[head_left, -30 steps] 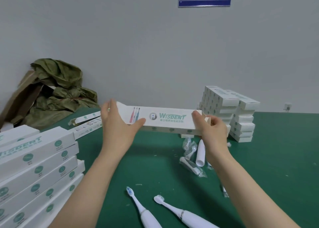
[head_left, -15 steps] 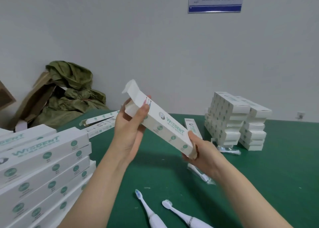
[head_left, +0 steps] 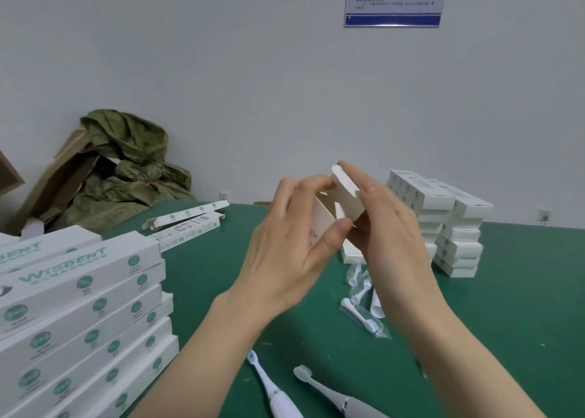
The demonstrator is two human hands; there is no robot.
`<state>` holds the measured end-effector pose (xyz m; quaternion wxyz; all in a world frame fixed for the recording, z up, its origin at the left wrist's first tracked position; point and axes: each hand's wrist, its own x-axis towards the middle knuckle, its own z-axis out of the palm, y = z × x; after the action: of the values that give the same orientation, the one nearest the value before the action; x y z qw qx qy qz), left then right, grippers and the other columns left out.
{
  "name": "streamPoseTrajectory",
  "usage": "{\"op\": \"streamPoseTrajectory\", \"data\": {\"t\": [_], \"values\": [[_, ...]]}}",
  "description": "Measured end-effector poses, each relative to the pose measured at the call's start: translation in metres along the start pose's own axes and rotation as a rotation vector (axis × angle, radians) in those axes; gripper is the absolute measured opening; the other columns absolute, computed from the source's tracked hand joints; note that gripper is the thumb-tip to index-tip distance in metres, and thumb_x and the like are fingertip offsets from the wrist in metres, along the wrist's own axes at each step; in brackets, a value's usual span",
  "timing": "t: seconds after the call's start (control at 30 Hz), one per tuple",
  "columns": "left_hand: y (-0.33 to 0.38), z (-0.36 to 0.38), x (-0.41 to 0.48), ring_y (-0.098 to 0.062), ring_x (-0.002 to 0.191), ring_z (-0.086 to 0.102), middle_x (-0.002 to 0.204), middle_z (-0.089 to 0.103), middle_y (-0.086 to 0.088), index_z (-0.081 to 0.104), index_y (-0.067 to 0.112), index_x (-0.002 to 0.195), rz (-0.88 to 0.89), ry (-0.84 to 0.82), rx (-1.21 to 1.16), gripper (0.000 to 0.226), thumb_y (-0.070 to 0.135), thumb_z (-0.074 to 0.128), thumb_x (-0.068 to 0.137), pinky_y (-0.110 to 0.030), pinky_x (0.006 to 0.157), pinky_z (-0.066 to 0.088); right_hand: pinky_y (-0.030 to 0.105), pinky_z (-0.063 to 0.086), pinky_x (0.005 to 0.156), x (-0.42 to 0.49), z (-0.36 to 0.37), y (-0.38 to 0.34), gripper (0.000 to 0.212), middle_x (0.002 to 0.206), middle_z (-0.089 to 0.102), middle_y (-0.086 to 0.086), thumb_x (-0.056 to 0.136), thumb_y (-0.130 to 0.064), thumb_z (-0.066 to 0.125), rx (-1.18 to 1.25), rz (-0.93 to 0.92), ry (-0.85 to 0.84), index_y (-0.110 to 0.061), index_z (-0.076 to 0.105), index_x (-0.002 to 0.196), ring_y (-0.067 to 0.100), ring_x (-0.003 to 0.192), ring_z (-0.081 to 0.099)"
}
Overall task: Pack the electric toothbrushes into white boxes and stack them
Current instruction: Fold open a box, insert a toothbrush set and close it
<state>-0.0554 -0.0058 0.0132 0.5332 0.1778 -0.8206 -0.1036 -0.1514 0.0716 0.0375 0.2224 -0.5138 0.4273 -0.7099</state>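
At the left edge a left stack (head_left: pixel 82 306) of long printed boxes lies flat and squared up on the table (head_left: pixel 506 322), probably the packed ones, piled clear of the working space. Behind it two flat boxes (head_left: pixel 186 219) wait unfolded, within reach for later rounds. The left hand (head_left: pixel 285 259) is raised over the middle of the table, wrist cocked back. Its thumb presses the near wall of the box (head_left: pixel 319 221) and its curled fingers come over the top, pinching the box so the open mouth faces the person. Two toothbrushes (head_left: pixel 272 386) lie on the table below the forearms, heads pointing away, not yet packed. The box's flap (head_left: pixel 343 189) stands up. The right hand (head_left: pixel 389 227) has fairly straight, close-set fingers laid against the flap's back, seemingly holding it clear or readying a fold; its thumb is hidden, so I cannot tell if it also grips. Under that hand, bagged brush heads (head_left: pixel 361 303) lie loose. Farther right a right stack (head_left: pixel 443 221) of shorter white boxes sits near the wall. My judgement is that the box is being opened for loading
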Motion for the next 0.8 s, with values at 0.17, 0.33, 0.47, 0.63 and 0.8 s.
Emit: {"op": "streamPoseTrajectory", "data": {"t": [0.17, 0.33, 0.47, 0.63, 0.8], "values": [[0.007, -0.001, 0.003, 0.002, 0.082, 0.058, 0.093, 0.06, 0.016, 0.039, 0.041, 0.098, -0.222, 0.142, -0.261, 0.053, 0.045, 0.076, 0.06, -0.009, 0.063, 0.042, 0.024, 0.053, 0.08, 0.0, 0.003, 0.005, 0.037, 0.1, 0.071, -0.015, 0.094, -0.009, 0.048, -0.179, -0.104, 0.013, -0.038, 0.064, 0.112, 0.005, 0.089, 0.065], [0.008, 0.0, 0.003, 0.003, 0.08, 0.059, 0.094, 0.06, 0.024, 0.048, 0.039, 0.09, -0.224, 0.15, -0.288, 0.049, 0.049, 0.074, 0.05, -0.005, 0.061, 0.04, 0.02, 0.036, 0.052, -0.001, 0.002, 0.018, 0.037, 0.064, 0.061, -0.014, 0.095, -0.014, 0.046, -0.257, -0.186, 0.079, -0.035, 0.061, 0.122, 0.003, 0.055, 0.047], [0.007, 0.004, 0.002, 0.002, 0.081, 0.059, 0.095, 0.06, 0.025, 0.048, 0.037, 0.089, -0.228, 0.134, -0.279, 0.05, 0.043, 0.077, 0.049, -0.005, 0.062, 0.041, 0.005, 0.033, 0.053, 0.0, 0.0, 0.025, 0.038, 0.063, 0.055, -0.028, 0.097, -0.011, 0.044, -0.294, -0.218, 0.051, -0.029, 0.059, 0.127, -0.006, 0.057, 0.05], [0.007, 0.002, 0.003, 0.004, 0.078, 0.059, 0.094, 0.06, 0.026, 0.048, 0.035, 0.086, -0.234, 0.162, -0.245, 0.044, 0.035, 0.077, 0.053, -0.005, 0.061, 0.041, 0.005, 0.036, 0.095, -0.001, 0.001, 0.023, 0.038, 0.129, 0.057, -0.01, 0.099, -0.009, 0.043, -0.421, -0.294, -0.049, -0.024, 0.05, 0.134, -0.01, 0.116, 0.047], [0.009, -0.002, 0.005, 0.012, 0.078, 0.059, 0.087, 0.061, 0.037, 0.05, 0.036, 0.084, -0.24, 0.144, -0.264, 0.041, 0.028, 0.074, 0.053, -0.002, 0.064, 0.039, 0.009, 0.019, 0.11, 0.001, 0.001, 0.031, 0.04, 0.143, 0.033, -0.01, 0.097, -0.025, 0.033, -0.573, -0.41, -0.107, -0.026, 0.027, 0.137, -0.004, 0.134, 0.027]]}}
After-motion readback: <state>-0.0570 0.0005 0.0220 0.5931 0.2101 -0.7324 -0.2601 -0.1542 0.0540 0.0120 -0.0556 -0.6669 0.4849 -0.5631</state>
